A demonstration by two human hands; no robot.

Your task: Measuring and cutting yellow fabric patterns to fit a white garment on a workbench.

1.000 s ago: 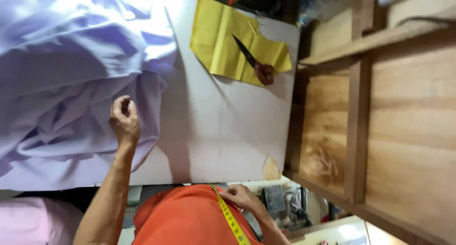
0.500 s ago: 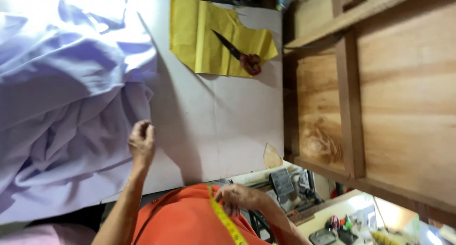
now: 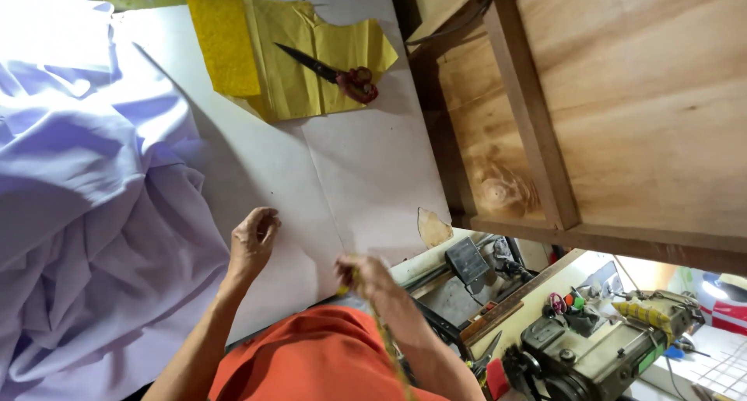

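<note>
My left hand (image 3: 253, 241) hovers over the white table (image 3: 366, 175), just right of a big heap of lilac cloth (image 3: 93, 214). Its fingers are curled together and nothing shows in them. My right hand (image 3: 369, 280) is near the table's front edge, blurred, closed on a yellow measuring tape (image 3: 387, 346) that hangs down over my orange shirt. Both hands are a little apart from each other and neither touches the cloth.
Yellow fabric pieces (image 3: 296, 59) lie at the far end of the table with red-handled scissors (image 3: 334, 74) on them. Wooden shelving (image 3: 607, 113) stands to the right. Below it a sewing machine (image 3: 599, 346) and small tools sit on a bench.
My left hand has slid off the lilac cloth's edge toward the bare table. My right hand has risen from my waist to the table's front edge with the tape.
</note>
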